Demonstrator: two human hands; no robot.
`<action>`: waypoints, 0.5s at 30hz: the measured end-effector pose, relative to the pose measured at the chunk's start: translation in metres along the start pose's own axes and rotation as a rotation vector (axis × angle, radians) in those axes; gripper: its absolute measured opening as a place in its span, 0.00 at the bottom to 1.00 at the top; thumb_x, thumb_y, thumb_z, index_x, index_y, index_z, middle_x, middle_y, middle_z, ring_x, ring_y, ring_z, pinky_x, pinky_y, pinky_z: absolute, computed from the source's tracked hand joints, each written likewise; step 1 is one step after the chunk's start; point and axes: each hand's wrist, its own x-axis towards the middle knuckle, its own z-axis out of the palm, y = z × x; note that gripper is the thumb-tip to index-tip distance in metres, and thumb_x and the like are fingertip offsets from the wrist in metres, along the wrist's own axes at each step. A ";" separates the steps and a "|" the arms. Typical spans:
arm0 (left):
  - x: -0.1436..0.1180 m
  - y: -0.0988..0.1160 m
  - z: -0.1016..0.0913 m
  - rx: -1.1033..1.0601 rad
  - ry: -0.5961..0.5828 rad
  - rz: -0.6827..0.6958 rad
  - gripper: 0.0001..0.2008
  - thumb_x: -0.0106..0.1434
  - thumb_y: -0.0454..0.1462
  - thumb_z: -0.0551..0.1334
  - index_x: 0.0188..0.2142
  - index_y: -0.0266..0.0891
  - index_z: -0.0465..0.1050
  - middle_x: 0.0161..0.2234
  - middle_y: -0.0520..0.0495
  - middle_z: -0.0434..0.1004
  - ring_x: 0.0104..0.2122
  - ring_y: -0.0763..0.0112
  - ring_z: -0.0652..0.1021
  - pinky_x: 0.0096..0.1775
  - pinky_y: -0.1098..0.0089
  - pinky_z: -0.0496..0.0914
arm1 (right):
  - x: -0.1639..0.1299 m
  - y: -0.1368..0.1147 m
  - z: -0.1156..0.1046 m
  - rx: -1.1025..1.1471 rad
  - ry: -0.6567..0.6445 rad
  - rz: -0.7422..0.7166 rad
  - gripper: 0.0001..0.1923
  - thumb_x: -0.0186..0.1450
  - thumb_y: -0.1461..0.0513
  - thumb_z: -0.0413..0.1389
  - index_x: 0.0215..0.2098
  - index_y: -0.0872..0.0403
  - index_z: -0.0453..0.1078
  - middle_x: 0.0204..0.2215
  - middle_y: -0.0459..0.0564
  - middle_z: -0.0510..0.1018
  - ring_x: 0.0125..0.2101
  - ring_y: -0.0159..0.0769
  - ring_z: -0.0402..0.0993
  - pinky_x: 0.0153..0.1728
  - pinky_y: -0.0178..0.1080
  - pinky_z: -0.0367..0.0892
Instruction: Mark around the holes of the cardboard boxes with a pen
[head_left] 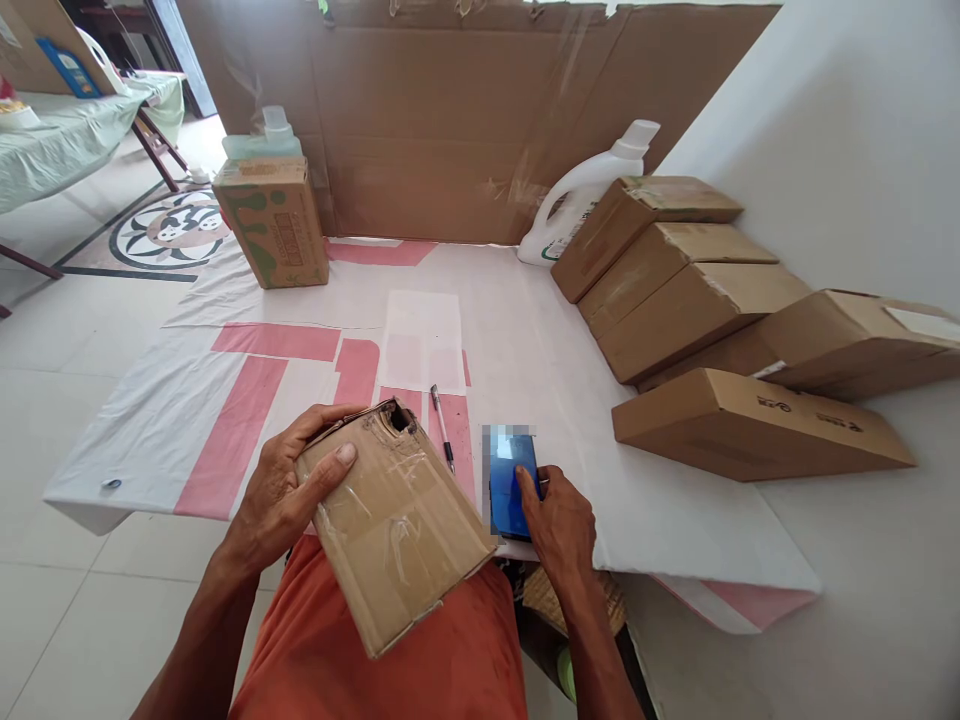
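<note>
My left hand grips a worn cardboard box, its thumb on the near face and its fingers round the upper edge. The box is tilted over my lap, with clear tape across it and a ragged dark hole at its top corner. In my right hand is a flat blue rectangular object, glossy and partly pixelated, so its exact kind is unclear. It is at the table's front edge, just right of the box. A black-and-clear pen and a white paper sheet lie beyond the box.
Several cardboard boxes lean together on the right beside a white jug. At the back left stands a printed carton near a pale green bottle. A tall cardboard panel borders the back of the cloth-covered table.
</note>
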 end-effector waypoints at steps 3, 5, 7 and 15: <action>0.000 -0.002 0.000 -0.003 0.005 0.006 0.24 0.72 0.53 0.65 0.59 0.44 0.79 0.59 0.42 0.81 0.53 0.57 0.81 0.50 0.67 0.75 | -0.006 -0.010 0.001 -0.055 0.008 -0.029 0.18 0.76 0.54 0.51 0.50 0.59 0.75 0.44 0.66 0.82 0.43 0.54 0.80 0.43 0.45 0.67; -0.001 -0.003 -0.001 -0.011 0.011 0.008 0.23 0.71 0.53 0.66 0.59 0.44 0.79 0.58 0.43 0.81 0.53 0.57 0.81 0.49 0.68 0.75 | -0.009 -0.017 0.000 -0.083 0.014 -0.044 0.18 0.76 0.56 0.51 0.49 0.61 0.76 0.46 0.69 0.81 0.44 0.56 0.80 0.43 0.47 0.69; -0.001 -0.005 -0.002 -0.032 0.016 0.010 0.23 0.71 0.53 0.66 0.59 0.45 0.79 0.56 0.44 0.82 0.52 0.58 0.81 0.49 0.68 0.75 | -0.012 -0.022 -0.004 -0.099 0.023 -0.057 0.19 0.75 0.58 0.50 0.49 0.64 0.76 0.48 0.73 0.80 0.48 0.61 0.79 0.44 0.51 0.70; -0.003 -0.042 0.016 -0.523 0.158 -0.025 0.42 0.70 0.69 0.49 0.58 0.40 0.80 0.58 0.37 0.82 0.59 0.46 0.80 0.61 0.54 0.73 | -0.036 -0.040 -0.055 0.722 -0.590 -0.465 0.52 0.58 0.32 0.66 0.72 0.46 0.66 0.70 0.60 0.69 0.66 0.60 0.70 0.61 0.56 0.71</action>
